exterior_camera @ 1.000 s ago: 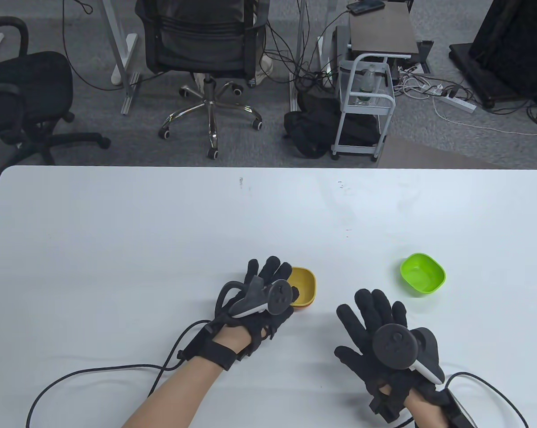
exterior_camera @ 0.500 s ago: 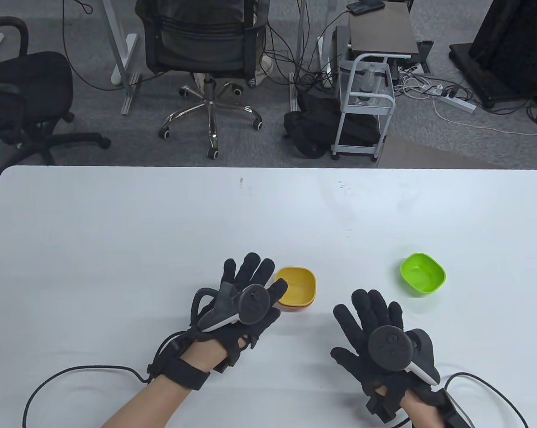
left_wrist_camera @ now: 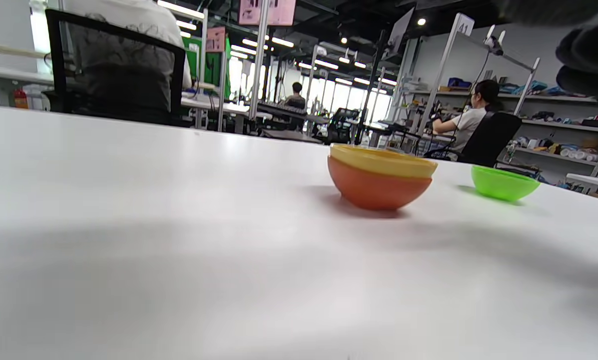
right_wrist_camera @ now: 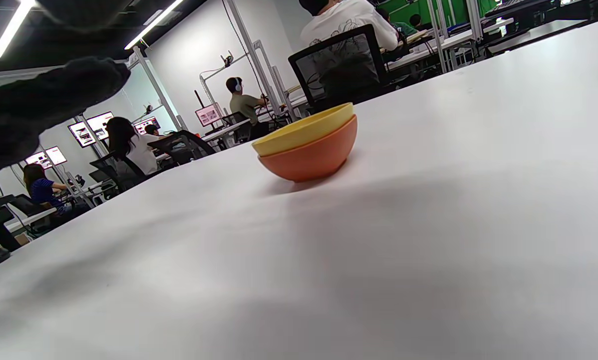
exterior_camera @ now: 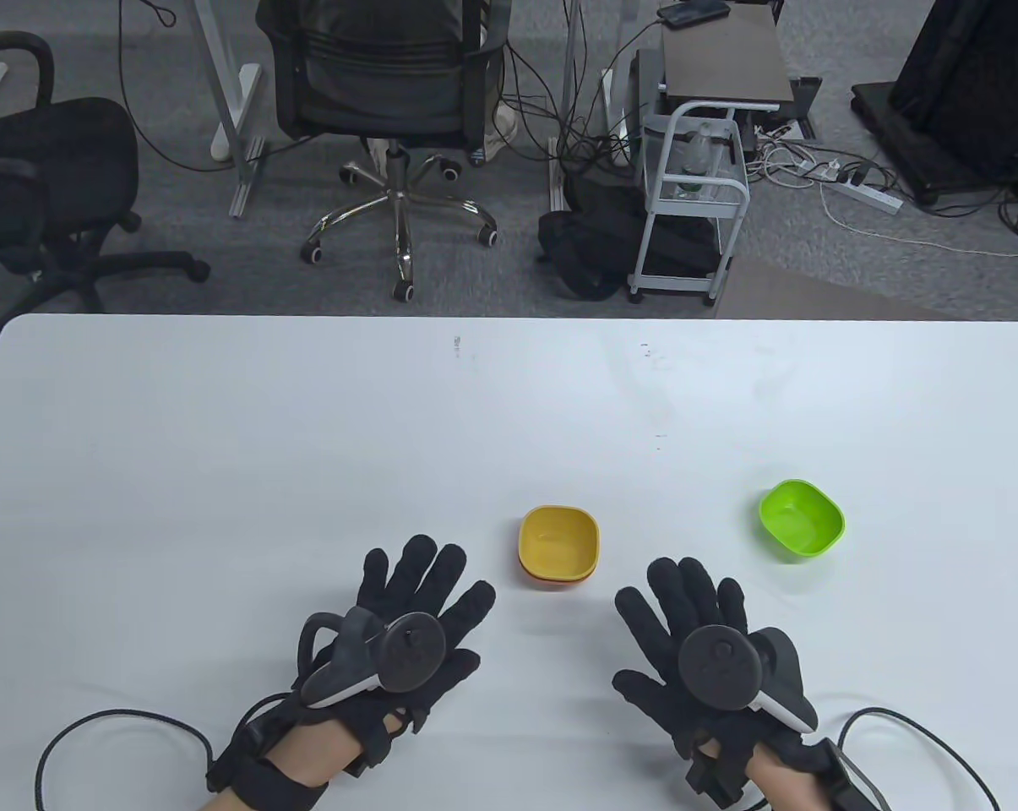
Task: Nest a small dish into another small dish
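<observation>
A small yellow dish (exterior_camera: 558, 539) sits nested inside a small orange dish (exterior_camera: 559, 579) near the table's front middle. The pair also shows in the left wrist view, yellow (left_wrist_camera: 382, 162) over orange (left_wrist_camera: 377, 189), and in the right wrist view, yellow (right_wrist_camera: 303, 129) over orange (right_wrist_camera: 314, 156). My left hand (exterior_camera: 420, 596) lies flat and empty on the table, down-left of the dishes, fingers spread. My right hand (exterior_camera: 686, 608) lies flat and empty, down-right of them. Neither hand touches a dish.
A small green dish (exterior_camera: 800, 519) stands alone to the right, also in the left wrist view (left_wrist_camera: 503, 182). The white table (exterior_camera: 221, 439) stretches far beyond the dishes. Glove cables trail off the front edge by both wrists.
My left hand has let go of the yellow dish and drawn back down-left to lie flat. My right hand has slid slightly left and back. The dishes have stayed put.
</observation>
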Demonstrator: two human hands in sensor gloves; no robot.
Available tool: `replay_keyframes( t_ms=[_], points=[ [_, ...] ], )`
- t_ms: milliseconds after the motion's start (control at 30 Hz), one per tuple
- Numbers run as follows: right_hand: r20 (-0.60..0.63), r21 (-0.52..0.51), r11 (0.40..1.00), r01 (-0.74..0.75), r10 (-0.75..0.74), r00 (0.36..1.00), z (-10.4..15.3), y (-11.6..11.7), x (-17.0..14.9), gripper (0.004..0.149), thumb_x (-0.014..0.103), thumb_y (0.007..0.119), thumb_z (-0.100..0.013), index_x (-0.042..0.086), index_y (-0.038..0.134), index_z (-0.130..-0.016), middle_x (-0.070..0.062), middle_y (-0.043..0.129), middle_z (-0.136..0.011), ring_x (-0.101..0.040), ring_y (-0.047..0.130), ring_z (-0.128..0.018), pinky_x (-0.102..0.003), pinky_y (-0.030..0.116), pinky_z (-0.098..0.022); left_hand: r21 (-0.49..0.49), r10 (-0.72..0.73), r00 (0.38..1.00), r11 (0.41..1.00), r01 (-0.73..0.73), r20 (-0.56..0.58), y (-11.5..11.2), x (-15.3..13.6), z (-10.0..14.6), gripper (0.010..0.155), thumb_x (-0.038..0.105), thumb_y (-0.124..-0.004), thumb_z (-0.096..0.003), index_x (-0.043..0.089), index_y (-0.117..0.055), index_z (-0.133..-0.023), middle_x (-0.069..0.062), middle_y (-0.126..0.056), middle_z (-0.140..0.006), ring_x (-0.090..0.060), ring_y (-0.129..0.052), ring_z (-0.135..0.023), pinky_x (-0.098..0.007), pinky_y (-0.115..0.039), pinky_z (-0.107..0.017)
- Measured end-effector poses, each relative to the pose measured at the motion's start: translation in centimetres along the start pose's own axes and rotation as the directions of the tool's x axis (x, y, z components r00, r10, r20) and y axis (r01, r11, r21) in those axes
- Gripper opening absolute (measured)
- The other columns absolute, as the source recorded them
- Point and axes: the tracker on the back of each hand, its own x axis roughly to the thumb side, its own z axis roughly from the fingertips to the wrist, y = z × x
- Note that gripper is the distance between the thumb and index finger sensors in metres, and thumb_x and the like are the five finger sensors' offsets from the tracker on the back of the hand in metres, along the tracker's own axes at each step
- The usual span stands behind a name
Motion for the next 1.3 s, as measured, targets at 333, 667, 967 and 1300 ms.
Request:
replay_keyframes(
  t_ms=[333,667,967,1300],
  points=[
    [0.010,0.022,1.000,-0.007,0.007,1.000,-0.1,0.4,0.3,0.078,0.063,0.069,-0.034,0.043,0.026,-0.095,0.001,-0.001,-0.107,-0.039,-0.002,-0.101,-0.065,-0.001,-0.065,-0.036,-0.003,1.000,0.999,0.004,0.006,-0.3,0.6,0.5,0.077,0.077,-0.058,-0.0332,0.067,-0.007,-0.090,0.023,0.005,-0.112,-0.010,0.016,-0.104,-0.054,0.001,-0.075],
    [-0.031,-0.067,0.998,-0.008,0.006,1.000,-1.9,-4.7,0.7,0.086,0.049,0.090,-0.032,0.038,0.034,-0.097,0.002,0.002,-0.108,-0.038,-0.003,-0.103,-0.064,-0.006,-0.067,-0.053,0.023,1.000,0.998,-0.023,0.000,-0.5,0.1,0.1,0.076,0.076,-0.059,-0.0334,0.067,-0.009,-0.090,0.022,0.002,-0.113,-0.010,0.013,-0.105,-0.054,0.000,-0.075],
    [-0.342,-0.315,0.948,-0.037,-0.077,0.936,-6.0,-10.9,-7.3,0.091,0.038,0.100,-0.030,0.039,0.037,-0.096,0.008,0.004,-0.110,-0.033,-0.005,-0.107,-0.061,-0.011,-0.071,-0.067,0.028,1.000,0.997,-0.028,-0.001,-0.5,0.2,0.1,0.076,0.076,-0.059,-0.0335,0.067,-0.010,-0.091,0.022,0.001,-0.113,-0.010,0.012,-0.105,-0.054,-0.001,-0.075],
    [-0.708,-0.128,0.991,0.043,-0.122,0.696,-5.6,-7.5,-19.4,0.088,0.038,0.101,-0.029,0.039,0.043,-0.096,0.014,-0.001,-0.108,-0.026,-0.012,-0.107,-0.058,-0.017,-0.071,-0.078,0.029,0.999,0.997,-0.027,0.017,-0.8,0.7,0.1,0.076,0.075,-0.059,-0.0335,0.067,-0.010,-0.091,0.022,0.000,-0.113,-0.011,0.011,-0.106,-0.054,-0.001,-0.075]
  ],
)
